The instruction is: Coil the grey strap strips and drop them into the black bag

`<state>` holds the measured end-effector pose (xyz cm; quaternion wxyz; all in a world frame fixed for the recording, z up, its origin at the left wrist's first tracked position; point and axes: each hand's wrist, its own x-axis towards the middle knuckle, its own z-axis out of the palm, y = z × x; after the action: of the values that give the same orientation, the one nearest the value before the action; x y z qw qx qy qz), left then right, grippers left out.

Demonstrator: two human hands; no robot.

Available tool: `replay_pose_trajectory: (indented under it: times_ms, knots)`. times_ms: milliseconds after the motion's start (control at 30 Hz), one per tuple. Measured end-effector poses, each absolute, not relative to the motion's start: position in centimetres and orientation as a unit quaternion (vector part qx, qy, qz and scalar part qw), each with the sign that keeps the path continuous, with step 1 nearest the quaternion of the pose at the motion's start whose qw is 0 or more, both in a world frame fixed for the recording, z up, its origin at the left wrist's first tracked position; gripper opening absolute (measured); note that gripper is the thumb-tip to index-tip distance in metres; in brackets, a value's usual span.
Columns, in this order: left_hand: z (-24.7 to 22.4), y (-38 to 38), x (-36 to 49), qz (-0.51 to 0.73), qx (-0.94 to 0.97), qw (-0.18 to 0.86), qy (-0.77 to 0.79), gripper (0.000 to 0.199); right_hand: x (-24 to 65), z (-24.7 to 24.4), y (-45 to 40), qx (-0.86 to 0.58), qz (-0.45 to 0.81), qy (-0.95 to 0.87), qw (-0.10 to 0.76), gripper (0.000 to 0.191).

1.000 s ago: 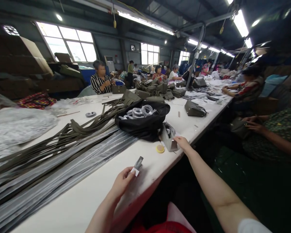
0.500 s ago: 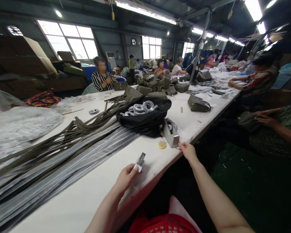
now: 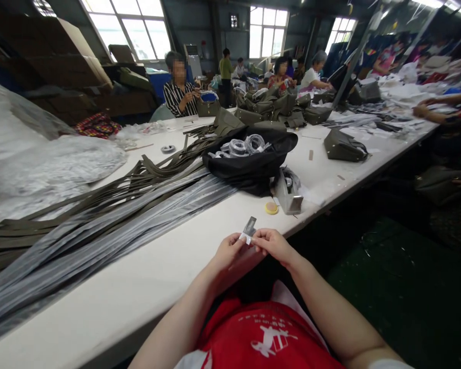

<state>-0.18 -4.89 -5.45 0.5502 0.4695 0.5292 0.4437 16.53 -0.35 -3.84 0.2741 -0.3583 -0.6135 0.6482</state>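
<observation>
My left hand [image 3: 230,251] is closed on a short, flat, dark grey folded strip [image 3: 249,224] with a white paper band [image 3: 246,237] around its lower part. The strip's upper end sticks up past my fingers. Against the band's right side, my right hand [image 3: 272,243] has its fingertips pinched together; whatever is between them is too small to make out. Both hands meet just over the table's near edge. Beyond them stand a tape dispenser [image 3: 288,197] and, beside it, a small round yellow-rimmed item [image 3: 271,208].
A black bag [image 3: 249,166] holding several wrapped coils [image 3: 238,147] sits behind the dispenser. Long olive straps [image 3: 138,184] and plastic-wrapped strips [image 3: 157,220] stretch leftward over the white table [image 3: 138,297]. An olive handbag [image 3: 343,145] lies right; co-workers sit around the table.
My right hand has left the tape dispenser and come to the strip in my left hand. The view has tilted downward and turned a little left.
</observation>
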Motion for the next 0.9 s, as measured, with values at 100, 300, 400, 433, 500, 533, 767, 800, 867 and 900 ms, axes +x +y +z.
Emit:
replay_pose_trajectory:
  times_ms: [100, 300, 400, 433, 500, 533, 767, 800, 867, 900]
  knots:
    - [-5.5, -4.8, -0.3, 0.445, 0.473, 0.554, 0.521, 0.037, 16.4, -5.1, 0.1, -0.401, 0.628, -0.617, 0.253, 0.031]
    - [-6.2, -4.8, -0.3, 0.442, 0.477, 0.515, 0.558, 0.040, 16.1, -6.1, 0.2, -0.439, 0.598, -0.621, 0.254, 0.030]
    - [-6.8, -4.6, -0.3, 0.449, 0.471, 0.496, 0.575, 0.043, 16.0, -6.3, 0.1, -0.431, 0.600, -0.626, 0.250, 0.029]
    - [-7.0, -4.5, -0.2, 0.451, 0.468, 0.489, 0.581, 0.044, 16.0, -6.3, 0.0, -0.425, 0.604, -0.627, 0.248, 0.028]
    - [-7.4, -4.4, 0.1, 0.457, 0.463, 0.477, 0.591, 0.046, 16.0, -6.5, 0.0, -0.414, 0.616, -0.625, 0.242, 0.029]
    - [-7.6, -4.3, 0.2, 0.461, 0.460, 0.470, 0.596, 0.047, 16.1, -6.5, 0.0, -0.412, 0.621, -0.622, 0.240, 0.030]
    - [-7.5, -5.4, 1.7, 0.485, 0.455, 0.418, 0.619, 0.050, 16.2, -7.6, -0.3, -0.420, 0.630, -0.611, 0.232, 0.030]
    - [-7.6, -5.7, 2.0, 0.488, 0.456, 0.412, 0.620, 0.050, 16.2, -7.9, -0.4, -0.424, 0.626, -0.613, 0.229, 0.028]
    - [-7.7, -6.2, 2.3, 0.490, 0.466, 0.391, 0.625, 0.050, 16.1, -8.4, -0.4, -0.434, 0.609, -0.626, 0.223, 0.024]
    - [-7.9, -6.3, 2.4, 0.487, 0.472, 0.377, 0.630, 0.050, 16.0, -8.7, -0.4, -0.436, 0.595, -0.637, 0.223, 0.023]
